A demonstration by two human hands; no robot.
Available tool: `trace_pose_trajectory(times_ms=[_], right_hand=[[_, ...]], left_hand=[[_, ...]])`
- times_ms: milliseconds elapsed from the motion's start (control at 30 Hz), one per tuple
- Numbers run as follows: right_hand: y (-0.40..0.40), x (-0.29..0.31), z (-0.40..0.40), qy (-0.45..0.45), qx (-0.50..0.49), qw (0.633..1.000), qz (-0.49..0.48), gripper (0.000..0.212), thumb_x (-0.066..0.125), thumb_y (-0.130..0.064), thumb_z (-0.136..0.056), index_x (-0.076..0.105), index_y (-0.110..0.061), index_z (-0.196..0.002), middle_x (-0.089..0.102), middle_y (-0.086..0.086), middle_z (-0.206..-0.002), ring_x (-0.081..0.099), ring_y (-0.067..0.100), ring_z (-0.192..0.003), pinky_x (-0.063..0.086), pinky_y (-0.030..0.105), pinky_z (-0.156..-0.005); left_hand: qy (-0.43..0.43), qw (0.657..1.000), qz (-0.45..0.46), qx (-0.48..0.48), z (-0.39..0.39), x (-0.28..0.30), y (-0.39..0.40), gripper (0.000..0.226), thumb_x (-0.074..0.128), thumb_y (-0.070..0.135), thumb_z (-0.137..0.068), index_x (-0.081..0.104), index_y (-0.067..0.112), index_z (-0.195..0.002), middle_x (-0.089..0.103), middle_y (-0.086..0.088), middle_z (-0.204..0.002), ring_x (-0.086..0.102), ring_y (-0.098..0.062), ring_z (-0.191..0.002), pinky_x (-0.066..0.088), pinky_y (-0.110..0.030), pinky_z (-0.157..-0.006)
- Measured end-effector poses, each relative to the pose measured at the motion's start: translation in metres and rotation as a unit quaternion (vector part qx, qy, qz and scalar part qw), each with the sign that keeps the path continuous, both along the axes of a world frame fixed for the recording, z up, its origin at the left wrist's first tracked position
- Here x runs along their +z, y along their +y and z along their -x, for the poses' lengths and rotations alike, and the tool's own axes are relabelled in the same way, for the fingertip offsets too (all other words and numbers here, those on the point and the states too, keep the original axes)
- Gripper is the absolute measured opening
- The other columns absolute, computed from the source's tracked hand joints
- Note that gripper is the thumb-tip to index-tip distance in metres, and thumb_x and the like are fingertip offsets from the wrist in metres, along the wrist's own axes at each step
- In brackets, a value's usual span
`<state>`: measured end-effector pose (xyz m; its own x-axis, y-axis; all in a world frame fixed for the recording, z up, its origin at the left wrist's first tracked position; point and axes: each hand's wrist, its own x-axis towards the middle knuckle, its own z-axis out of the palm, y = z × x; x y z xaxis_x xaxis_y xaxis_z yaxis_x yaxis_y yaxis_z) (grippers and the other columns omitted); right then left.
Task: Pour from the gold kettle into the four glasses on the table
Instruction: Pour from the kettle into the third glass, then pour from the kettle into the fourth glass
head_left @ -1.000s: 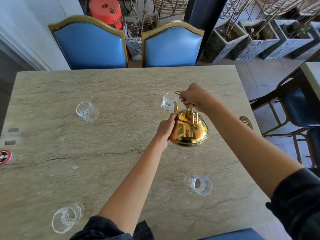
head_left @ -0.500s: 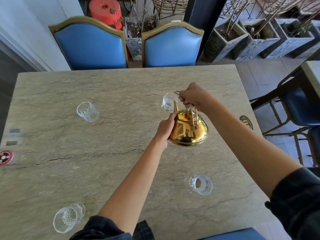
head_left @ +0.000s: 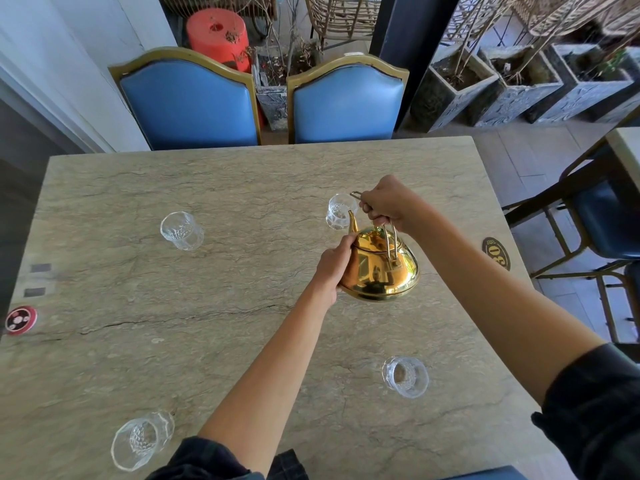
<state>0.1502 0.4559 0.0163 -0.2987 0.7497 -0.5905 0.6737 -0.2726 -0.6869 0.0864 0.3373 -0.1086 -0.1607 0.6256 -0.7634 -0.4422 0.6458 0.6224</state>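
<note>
Little has moved since the earlier frames: the kettle (head_left: pixel 379 265) hangs in the same spot above the table (head_left: pixel 207 188), tipped forward as before, and both hands keep their holds.

The right hand (head_left: pixel 388 202) is closed around the top of the wire handle, fingers curled under it. The left hand (head_left: pixel 334 265) presses against the kettle's left flank, fingers wrapped on the body to steady the tilt.

The kettle is off the table, near its right side. Its spout (head_left: pixel 352 221) points away from the person, up toward the far right glass (head_left: pixel 339 211), with the tip at or just over that glass's near rim; whether water is running I cannot tell. The kettle's long axis, from back of body to spout tip, runs from the person toward the far edge, leaning a little left.

This looks like the pour into the far right glass. To do it well, I would keep the spout tip centred over the mouth, raise the back of the kettle slowly with the left hand, and let the right hand carry the weight, so the stream stays thin and does not overshoot. Level off before moving on.

From the kettle, the other glasses stand far left (head_left: pixel 181 231), near right (head_left: pixel 405 376), and near left (head_left: pixel 142 439), all well apart from it.
</note>
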Motion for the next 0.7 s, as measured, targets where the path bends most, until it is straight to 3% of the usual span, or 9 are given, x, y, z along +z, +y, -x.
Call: trace_pose_trajectory(times_ms=[133, 200, 300, 367, 467, 600, 700], right_hand=[[-0.007, -0.001, -0.003, 0.005, -0.006, 1.000, 0.001, 0.016, 0.046, -0.001, -0.095, 0.061, 0.003, -0.098, 0.048, 0.011, -0.063, 0.040, 0.015, -0.046, 0.031, 0.023, -0.037], [-0.010, -0.005, -0.006, 0.007, -0.018, 1.000, -0.004, 0.022, 0.047, 0.001, -0.094, 0.062, 0.015, -0.102, 0.050, 0.014, -0.066, 0.043, 0.016, -0.047, 0.034, 0.024, -0.037], [-0.019, -0.012, -0.010, 0.014, -0.028, 0.999, -0.021, 0.031, 0.050, -0.003, -0.094, 0.059, 0.022, -0.110, 0.053, 0.019, -0.074, 0.047, 0.019, -0.050, 0.040, 0.031, -0.047], [-0.028, -0.013, -0.012, 0.028, -0.030, 0.999, -0.021, 0.029, 0.053, -0.005, -0.096, 0.060, 0.020, -0.107, 0.052, 0.018, -0.075, 0.048, 0.018, -0.050, 0.042, 0.032, -0.048], [-0.044, -0.010, -0.013, 0.044, -0.009, 0.999, -0.023, 0.028, 0.053, -0.006, -0.095, 0.063, 0.020, -0.097, 0.050, 0.016, -0.070, 0.047, 0.021, -0.053, 0.041, 0.034, -0.050], [-0.060, -0.006, -0.001, 0.037, 0.044, 0.998, -0.034, 0.028, 0.051, -0.010, -0.093, 0.065, 0.015, -0.088, 0.052, 0.017, -0.066, 0.051, 0.024, -0.057, 0.044, 0.036, -0.058], [-0.072, 0.001, 0.013, 0.024, 0.095, 0.994, -0.045, 0.025, 0.053, -0.012, -0.093, 0.065, 0.007, -0.083, 0.054, 0.012, -0.059, 0.053, 0.020, -0.049, 0.047, 0.035, -0.055]], left_hand=[[0.007, 1.000, -0.012, -0.009, 0.003, -0.002, -0.001, 0.054, 0.062, 0.069, -0.091, 0.070, 0.015, -0.095, 0.072, -0.008, -0.090, 0.070, -0.021, -0.079, 0.056, -0.030, -0.070], [0.017, 0.999, -0.020, -0.022, 0.005, -0.001, -0.001, 0.064, 0.063, 0.076, -0.076, 0.070, 0.016, -0.098, 0.072, -0.008, -0.092, 0.070, -0.021, -0.083, 0.055, -0.030, -0.072], [0.049, 0.998, -0.031, -0.023, 0.012, -0.006, -0.002, 0.070, 0.064, 0.077, -0.072, 0.069, 0.014, -0.099, 0.072, -0.004, -0.086, 0.069, -0.019, -0.082, 0.053, -0.029, -0.069], [0.069, 0.997, -0.034, -0.012, 0.017, -0.017, -0.002, 0.082, 0.070, 0.079, -0.073, 0.069, 0.007, -0.113, 0.078, -0.005, -0.100, 0.074, -0.020, -0.091, 0.061, -0.036, -0.076], [0.066, 0.997, -0.032, 0.009, 0.023, -0.025, -0.007, 0.090, 0.077, 0.077, -0.071, 0.063, 0.015, -0.134, 0.078, -0.012, -0.123, 0.077, -0.026, -0.111, 0.065, -0.050, -0.096], [0.058, 0.997, -0.047, 0.036, 0.035, -0.003, -0.028, 0.090, 0.076, 0.074, -0.072, 0.059, 0.016, -0.138, 0.077, -0.012, -0.126, 0.076, -0.027, -0.114, 0.064, -0.044, -0.085], [0.055, 0.995, -0.063, 0.053, 0.051, 0.011, -0.051, 0.069, 0.075, 0.064, -0.086, 0.061, 0.017, -0.134, 0.078, -0.008, -0.121, 0.076, -0.021, -0.107, 0.062, -0.039, -0.078]])
